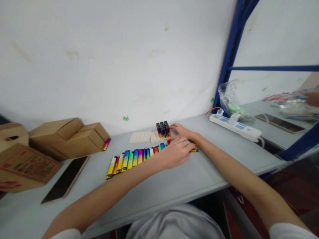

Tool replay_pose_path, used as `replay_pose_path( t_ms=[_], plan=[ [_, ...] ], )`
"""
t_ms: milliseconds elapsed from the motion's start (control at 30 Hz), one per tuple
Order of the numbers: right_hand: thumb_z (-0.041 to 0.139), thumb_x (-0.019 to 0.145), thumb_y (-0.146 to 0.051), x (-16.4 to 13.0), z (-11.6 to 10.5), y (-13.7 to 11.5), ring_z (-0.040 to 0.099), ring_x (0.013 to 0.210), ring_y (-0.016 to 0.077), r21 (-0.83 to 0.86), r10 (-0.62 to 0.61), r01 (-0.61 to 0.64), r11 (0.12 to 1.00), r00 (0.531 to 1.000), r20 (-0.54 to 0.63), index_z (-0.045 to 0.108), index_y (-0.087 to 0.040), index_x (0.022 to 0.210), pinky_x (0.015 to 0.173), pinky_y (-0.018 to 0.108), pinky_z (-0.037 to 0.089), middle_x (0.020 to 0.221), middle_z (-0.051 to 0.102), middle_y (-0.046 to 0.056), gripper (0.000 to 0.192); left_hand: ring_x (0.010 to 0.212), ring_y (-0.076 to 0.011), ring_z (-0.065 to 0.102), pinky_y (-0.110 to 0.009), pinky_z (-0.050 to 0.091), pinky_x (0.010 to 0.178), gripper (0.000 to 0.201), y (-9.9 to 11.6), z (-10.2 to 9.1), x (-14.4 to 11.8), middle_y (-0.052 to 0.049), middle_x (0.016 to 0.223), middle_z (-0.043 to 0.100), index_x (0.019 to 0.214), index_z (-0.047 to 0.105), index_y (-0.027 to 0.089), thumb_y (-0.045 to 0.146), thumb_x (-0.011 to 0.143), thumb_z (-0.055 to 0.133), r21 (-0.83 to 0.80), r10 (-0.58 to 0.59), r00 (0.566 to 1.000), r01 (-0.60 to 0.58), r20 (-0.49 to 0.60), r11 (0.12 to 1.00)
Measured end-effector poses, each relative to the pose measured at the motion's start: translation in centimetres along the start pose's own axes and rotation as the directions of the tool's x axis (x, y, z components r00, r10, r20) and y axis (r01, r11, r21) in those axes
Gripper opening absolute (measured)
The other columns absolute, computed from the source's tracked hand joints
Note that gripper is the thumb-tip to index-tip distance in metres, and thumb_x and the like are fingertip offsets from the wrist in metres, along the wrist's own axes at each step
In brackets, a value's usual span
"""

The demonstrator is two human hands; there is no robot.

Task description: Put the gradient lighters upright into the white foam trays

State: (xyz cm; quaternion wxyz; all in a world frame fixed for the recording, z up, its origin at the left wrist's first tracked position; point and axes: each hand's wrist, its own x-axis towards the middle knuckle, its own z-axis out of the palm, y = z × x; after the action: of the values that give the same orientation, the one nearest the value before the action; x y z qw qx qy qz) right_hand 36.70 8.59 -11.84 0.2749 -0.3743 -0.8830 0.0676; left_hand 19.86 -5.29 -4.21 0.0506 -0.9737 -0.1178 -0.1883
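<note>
Many multicoloured cigarette lighters lie side by side in a slanting row on the grey table. My left hand is over the right end of that row, fingers curled down and closed; what is under them is hidden. Behind it, a block of lighters stands upright with black tops showing, in a white tray with round holes. Against the right side of this block is my right hand, its index finger and thumb apart. A few gold-ended lighters show by my right wrist.
Cardboard boxes stand on the left, one lighter beside them. A dark phone lies in front. To the right are a white power strip, a plastic bag and a blue metal frame. Another person's hand shows at far right.
</note>
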Motion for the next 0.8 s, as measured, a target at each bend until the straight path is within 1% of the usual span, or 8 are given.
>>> replay_pose_path(
  t_ms=[67, 100, 200, 333, 433, 533, 633, 800],
  plan=[
    [0.079, 0.083, -0.046, 0.0, -0.1, 0.0, 0.057, 0.125, 0.0324, -0.002, -0.009, 0.009, 1.0, 1.0, 0.021, 0.064, -0.012, 0.132, 0.112, 0.048, 0.044, 0.134, 0.062, 0.019, 0.061, 0.1, -0.0235, 0.065, -0.037, 0.052, 0.093, 0.014, -0.1, -1.4, -1.6, -0.009, 0.101, 0.07, 0.106, 0.063, 0.016, 0.016, 0.093, 0.06, -0.163, -0.134, 0.984, 0.114, -0.115, 0.98],
    [0.078, 0.084, -0.047, 0.0, -0.2, 0.0, 0.058, 0.125, 0.033, -0.001, -0.015, 0.016, 1.0, 0.999, 0.033, 0.064, -0.012, 0.132, 0.112, 0.049, 0.044, 0.134, 0.062, 0.019, 0.061, 0.094, -0.0214, 0.067, -0.035, 0.054, 0.089, 0.013, -0.3, -2.1, -2.4, -0.008, 0.099, 0.07, 0.105, 0.063, 0.018, 0.017, 0.092, 0.062, -0.252, -0.223, 0.961, 0.177, -0.164, 0.951],
    [0.076, 0.083, -0.057, -0.1, -0.4, -0.2, 0.059, 0.122, 0.034, 0.015, -0.027, 0.026, 1.0, 0.999, 0.035, 0.064, -0.012, 0.131, 0.11, 0.051, 0.045, 0.131, 0.063, 0.02, 0.066, 0.088, -0.0183, 0.071, -0.033, 0.057, 0.085, 0.017, -1.2, -3.6, -5.0, -0.006, 0.097, 0.071, 0.104, 0.06, 0.019, 0.021, 0.089, 0.068, -0.567, -0.5, 0.838, 0.308, -0.22, 0.764],
    [0.072, 0.085, -0.061, -0.3, -0.7, -0.6, 0.059, 0.122, 0.0329, 0.039, -0.043, 0.042, 0.998, 0.999, 0.025, 0.063, -0.016, 0.133, 0.108, 0.051, 0.047, 0.131, 0.064, 0.017, 0.066, 0.097, -0.0212, 0.074, -0.037, 0.059, 0.092, 0.035, -2.7, -4.3, -7.8, -0.004, 0.102, 0.069, 0.111, 0.06, 0.019, 0.027, 0.082, 0.079, -0.863, -0.753, 0.641, 0.285, -0.151, 0.416],
    [0.071, 0.085, -0.064, -0.4, -0.9, -0.8, 0.058, 0.124, 0.0337, 0.033, -0.022, 0.021, 0.999, 0.999, 0.043, 0.063, -0.017, 0.134, 0.109, 0.052, 0.046, 0.132, 0.062, 0.017, 0.069, 0.1, -0.0249, 0.075, -0.045, 0.056, 0.102, 0.048, -3.3, -4.3, -9.0, -0.005, 0.106, 0.07, 0.123, 0.066, 0.018, 0.033, 0.08, 0.082, -0.935, -0.822, 0.567, 0.266, -0.045, 0.234],
    [0.071, 0.084, -0.066, -0.5, -1.0, -0.8, 0.056, 0.127, 0.0347, 0.042, -0.007, 0.005, 0.999, 0.998, 0.054, 0.062, -0.018, 0.135, 0.111, 0.053, 0.045, 0.134, 0.061, 0.017, 0.07, 0.104, -0.0272, 0.073, -0.049, 0.052, 0.107, 0.048, -3.2, -4.2, -9.4, -0.01, 0.113, 0.072, 0.125, 0.069, 0.015, 0.037, 0.084, 0.08, -0.972, -0.833, 0.553, 0.207, 0.022, 0.112],
    [0.07, 0.085, -0.065, -0.6, -1.1, -0.9, 0.055, 0.129, 0.0349, 0.051, -0.011, 0.007, 0.999, 0.998, 0.06, 0.061, -0.018, 0.136, 0.113, 0.054, 0.044, 0.136, 0.06, 0.017, 0.07, 0.105, -0.025, 0.072, -0.047, 0.052, 0.107, 0.039, -2.7, -4.2, -9.2, -0.01, 0.116, 0.072, 0.119, 0.07, 0.015, 0.034, 0.086, 0.079, -0.995, -0.813, 0.581, 0.094, 0.042, 0.016],
    [0.07, 0.085, -0.065, -0.6, -1.3, -1.1, 0.055, 0.13, 0.0352, 0.041, -0.001, -0.002, 0.999, 0.998, 0.068, 0.06, -0.018, 0.137, 0.113, 0.054, 0.044, 0.138, 0.059, 0.017, 0.07, 0.086, -0.0193, 0.071, -0.037, 0.059, 0.078, 0.039, -1.8, -4.2, -8.8, -0.008, 0.107, 0.071, 0.119, 0.056, 0.022, 0.031, 0.088, 0.078, -0.99, -0.754, 0.646, 0.026, 0.121, -0.136]
  ],
)
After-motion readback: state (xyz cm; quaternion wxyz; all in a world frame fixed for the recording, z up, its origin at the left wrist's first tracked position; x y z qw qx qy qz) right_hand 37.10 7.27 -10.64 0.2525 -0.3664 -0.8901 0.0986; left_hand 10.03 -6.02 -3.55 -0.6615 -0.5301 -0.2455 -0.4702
